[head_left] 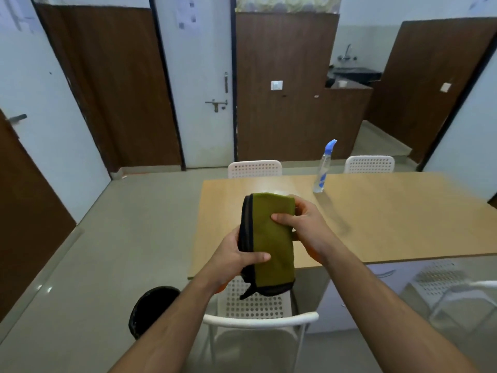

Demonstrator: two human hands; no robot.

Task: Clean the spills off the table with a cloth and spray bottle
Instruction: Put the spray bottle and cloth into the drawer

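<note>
A folded olive-green cloth (271, 238) with a black edge hangs upright between both hands, above the near left corner of the wooden table (390, 224). My left hand (236, 257) grips its lower left side, thumb across the front. My right hand (301, 224) pinches its upper right edge. A clear spray bottle (322, 170) with a blue nozzle stands upright on the table's far side, well beyond my hands. A faint pale patch (271, 189) shows on the tabletop just behind the cloth.
A white perforated chair (258, 310) stands right in front of me at the table's near edge. Two more white chairs (255, 168) sit at the far side. A black bin (153, 310) stands on the floor to the left. Doors and brown panels line the back wall.
</note>
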